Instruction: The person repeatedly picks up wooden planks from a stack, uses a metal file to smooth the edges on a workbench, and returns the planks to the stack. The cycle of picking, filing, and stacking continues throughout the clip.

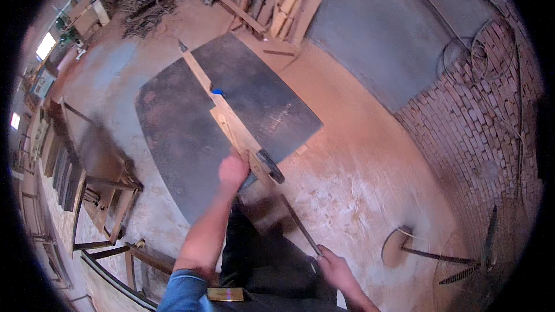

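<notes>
My left hand (234, 169) is closed round a pale wooden piece (225, 124) near its lower end. Alongside it runs a long narrow wooden strip (198, 72) with a blue patch (217, 92) midway and dark parts at both ends; the nearer dark part (270, 166) is curved. Whether the strip and the piece are joined, I cannot tell. Lower right, my right hand (335, 268) grips one end of a thin dark bar (300, 223), which slants up toward the wood's near end. Its exact kind is unclear.
A large dark sheet (173, 133) covers the floor ahead. Boards (286, 11) lean on the far wall, beside a scrap heap (151, 3). Wooden frames (107, 208) stand at left. At right are a fan (485, 260) with a round base and a brick wall (462, 115).
</notes>
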`<state>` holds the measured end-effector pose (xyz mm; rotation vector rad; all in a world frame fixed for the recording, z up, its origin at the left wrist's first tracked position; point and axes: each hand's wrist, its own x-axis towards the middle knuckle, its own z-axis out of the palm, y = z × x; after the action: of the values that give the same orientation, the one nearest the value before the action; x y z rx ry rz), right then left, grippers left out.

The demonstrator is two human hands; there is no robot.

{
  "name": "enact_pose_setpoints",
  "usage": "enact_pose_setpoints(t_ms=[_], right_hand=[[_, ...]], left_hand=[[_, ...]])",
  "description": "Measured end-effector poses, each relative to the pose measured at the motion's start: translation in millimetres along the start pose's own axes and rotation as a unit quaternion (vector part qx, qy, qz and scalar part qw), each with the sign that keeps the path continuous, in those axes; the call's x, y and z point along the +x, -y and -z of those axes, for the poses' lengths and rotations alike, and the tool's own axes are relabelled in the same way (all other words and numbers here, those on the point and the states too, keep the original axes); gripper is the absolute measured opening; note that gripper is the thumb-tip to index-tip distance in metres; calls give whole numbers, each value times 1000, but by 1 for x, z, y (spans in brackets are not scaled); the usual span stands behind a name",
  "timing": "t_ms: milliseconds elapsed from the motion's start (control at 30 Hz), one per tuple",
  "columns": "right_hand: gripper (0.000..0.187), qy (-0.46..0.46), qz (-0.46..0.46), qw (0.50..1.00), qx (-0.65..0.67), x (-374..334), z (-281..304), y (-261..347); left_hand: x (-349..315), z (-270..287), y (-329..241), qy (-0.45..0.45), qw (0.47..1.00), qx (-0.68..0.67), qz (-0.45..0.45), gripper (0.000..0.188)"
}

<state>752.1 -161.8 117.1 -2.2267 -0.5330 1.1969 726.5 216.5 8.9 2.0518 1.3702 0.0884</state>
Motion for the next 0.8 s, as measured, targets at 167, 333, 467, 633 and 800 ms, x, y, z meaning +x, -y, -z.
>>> enact_pose_setpoints(t_ms=[167,333,467,633,800], right_hand=[[45,19,5,1000,-5,16,-6,8],[44,26,-12,999,-25,26,-8,26],[42,43,-38,994,-91,38,-13,40],[42,33,14,995,-93,59,-19,68],[43,34,4,990,-137,80,-25,86]], left_hand=[[10,-11,12,-18,998,-49,-38,46],[1,-12,4,-39,996,-81,-8,52],[12,-7,7,-15,995,-102,-4,54],[49,5,19,-30,996,-83,-32,54],[71,20,19,-22,996,-81,-10,55]])
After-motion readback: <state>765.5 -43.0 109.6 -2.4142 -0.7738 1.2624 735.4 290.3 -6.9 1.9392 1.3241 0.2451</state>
